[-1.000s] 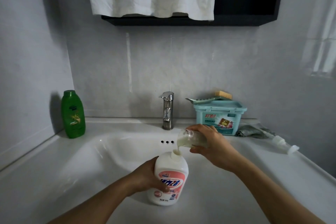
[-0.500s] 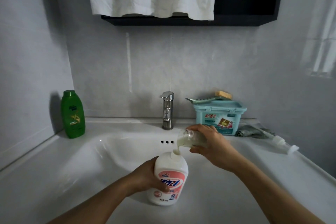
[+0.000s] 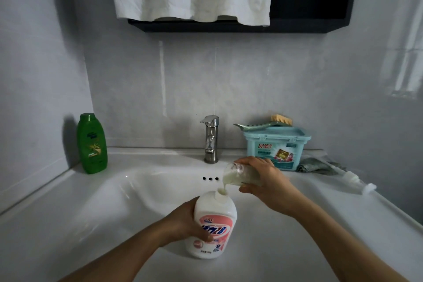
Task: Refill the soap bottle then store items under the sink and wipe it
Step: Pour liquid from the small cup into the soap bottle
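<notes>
A white soap bottle (image 3: pixel 214 224) with a pink label stands upright on the near rim of the white sink (image 3: pixel 142 192), its neck uncapped. My left hand (image 3: pixel 183 224) grips its left side. My right hand (image 3: pixel 267 181) holds a small clear cup (image 3: pixel 235 175) tipped on its side just above the bottle's neck, and white liquid soap runs from the cup's lip into the neck. The white pump cap (image 3: pixel 353 182) lies on the counter at the right, and a grey-green cloth (image 3: pixel 317 166) is bunched beside it.
A green bottle (image 3: pixel 92 143) stands in the back left corner. A steel tap (image 3: pixel 211 138) rises behind the basin. A teal lidded box (image 3: pixel 277 146) with a brush (image 3: pixel 265 122) on top sits back right. White fabric hangs from a dark cabinet overhead.
</notes>
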{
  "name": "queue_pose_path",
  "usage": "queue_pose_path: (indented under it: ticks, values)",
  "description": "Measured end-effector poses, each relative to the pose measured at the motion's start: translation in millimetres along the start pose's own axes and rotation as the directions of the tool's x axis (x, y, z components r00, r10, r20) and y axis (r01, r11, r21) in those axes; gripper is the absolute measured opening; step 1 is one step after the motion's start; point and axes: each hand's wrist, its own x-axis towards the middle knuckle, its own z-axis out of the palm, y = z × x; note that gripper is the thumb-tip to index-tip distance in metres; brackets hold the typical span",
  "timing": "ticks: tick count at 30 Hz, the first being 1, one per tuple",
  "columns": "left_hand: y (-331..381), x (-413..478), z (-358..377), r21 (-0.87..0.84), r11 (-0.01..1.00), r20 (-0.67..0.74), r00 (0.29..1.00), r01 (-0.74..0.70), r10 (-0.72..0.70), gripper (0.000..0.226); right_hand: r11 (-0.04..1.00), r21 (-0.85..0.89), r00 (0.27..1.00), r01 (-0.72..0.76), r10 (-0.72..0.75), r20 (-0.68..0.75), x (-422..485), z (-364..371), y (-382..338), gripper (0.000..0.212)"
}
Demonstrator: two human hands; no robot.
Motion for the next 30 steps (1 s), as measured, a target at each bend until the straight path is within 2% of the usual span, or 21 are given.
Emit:
queue_pose_path:
  ticks: [30]
  values:
    - [-3.5,1.8,-1.3,0.009,1.0,0.012,1.0,0.009,-0.009,0.074,1.0,-0.014,1.0,-0.002,0.002,0.003,-0.1,0.2,0.0,0.051]
